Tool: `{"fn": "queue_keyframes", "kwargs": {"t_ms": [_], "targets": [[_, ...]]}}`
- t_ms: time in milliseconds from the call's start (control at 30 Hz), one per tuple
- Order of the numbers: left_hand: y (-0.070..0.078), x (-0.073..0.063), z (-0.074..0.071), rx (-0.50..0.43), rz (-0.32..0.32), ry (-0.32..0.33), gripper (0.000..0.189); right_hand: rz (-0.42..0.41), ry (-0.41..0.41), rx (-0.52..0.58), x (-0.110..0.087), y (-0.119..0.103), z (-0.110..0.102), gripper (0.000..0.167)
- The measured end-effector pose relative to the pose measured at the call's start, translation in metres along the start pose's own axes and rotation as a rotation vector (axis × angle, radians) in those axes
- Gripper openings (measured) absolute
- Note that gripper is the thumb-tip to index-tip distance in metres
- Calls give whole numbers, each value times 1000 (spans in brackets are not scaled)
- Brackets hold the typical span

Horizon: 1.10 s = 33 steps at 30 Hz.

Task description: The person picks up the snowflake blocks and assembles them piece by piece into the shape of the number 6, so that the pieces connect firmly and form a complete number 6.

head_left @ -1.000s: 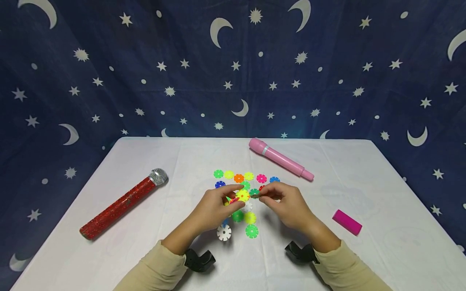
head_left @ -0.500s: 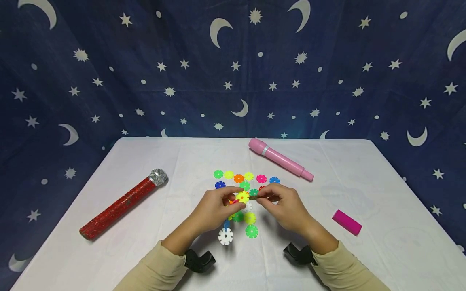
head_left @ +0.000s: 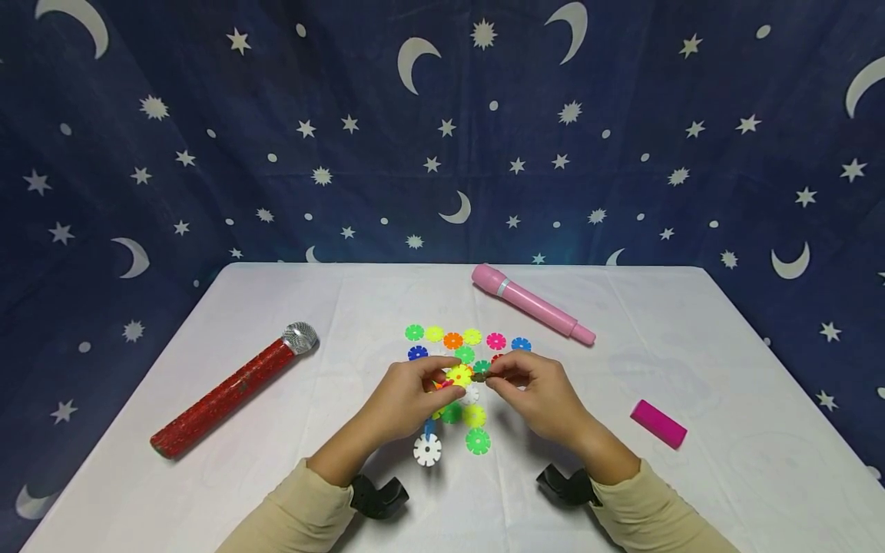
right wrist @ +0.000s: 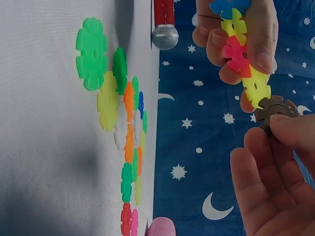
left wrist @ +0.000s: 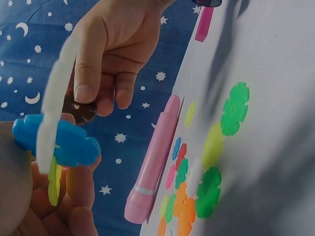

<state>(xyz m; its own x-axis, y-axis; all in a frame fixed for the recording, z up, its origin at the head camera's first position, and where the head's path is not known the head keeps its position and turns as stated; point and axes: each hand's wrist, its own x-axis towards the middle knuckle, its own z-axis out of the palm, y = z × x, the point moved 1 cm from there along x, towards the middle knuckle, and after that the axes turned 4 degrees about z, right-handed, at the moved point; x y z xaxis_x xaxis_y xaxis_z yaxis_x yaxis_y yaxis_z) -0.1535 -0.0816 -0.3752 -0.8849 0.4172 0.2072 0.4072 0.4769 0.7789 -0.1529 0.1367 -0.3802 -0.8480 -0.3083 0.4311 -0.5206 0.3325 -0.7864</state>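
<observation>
In the head view my left hand [head_left: 411,392] holds a chain of notched plastic discs above the table. The chain's white disc [head_left: 427,450] hangs lowest, joined to a blue disc [left wrist: 74,142]. Further along, the right wrist view shows a pink disc [right wrist: 236,55] between yellow ones, the end yellow disc [right wrist: 256,87] jutting past my left thumb. My right hand [head_left: 546,395] pinches a dark brown disc [right wrist: 277,109] between thumb and fingers. Its edge meets the end yellow disc; whether their slots interlock I cannot tell.
Several loose discs lie beneath the hands, among them a green disc [head_left: 478,441] and an orange disc [head_left: 452,340]. A red microphone [head_left: 235,392] lies at left, a pink microphone [head_left: 532,303] behind, and a magenta block [head_left: 659,424] at right on the white table [head_left: 733,491].
My right hand has brought the brown disc slightly left against the end yellow disc. The hanging white disc has swung a little downward. The left hand stays nearly still.
</observation>
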Motion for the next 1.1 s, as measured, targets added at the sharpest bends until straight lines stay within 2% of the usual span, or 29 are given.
{"fn": "queue_keyframes", "kwargs": {"t_ms": [167,267,500,667,933,1100], "targets": [[0,-1,1,-1,11,-6,40,-2,0,9,-1,1,2,20],[-1,-1,1,11,39,-5,39,-3,12,1,-2,2,4,20],[-1,-4,-1,84,94,-26,37,-21,40,-12,-6,3,12,16],[-3,-5,-1,98,96,-40,37,-17,70,1,-6,1,16,16],[-3,-4,1,46,96,-6,37,-13,110,-23,-6,0,18,15],[-4,0,0,34,66,-11,36,32,49,-53,-4,3,14,17]]}}
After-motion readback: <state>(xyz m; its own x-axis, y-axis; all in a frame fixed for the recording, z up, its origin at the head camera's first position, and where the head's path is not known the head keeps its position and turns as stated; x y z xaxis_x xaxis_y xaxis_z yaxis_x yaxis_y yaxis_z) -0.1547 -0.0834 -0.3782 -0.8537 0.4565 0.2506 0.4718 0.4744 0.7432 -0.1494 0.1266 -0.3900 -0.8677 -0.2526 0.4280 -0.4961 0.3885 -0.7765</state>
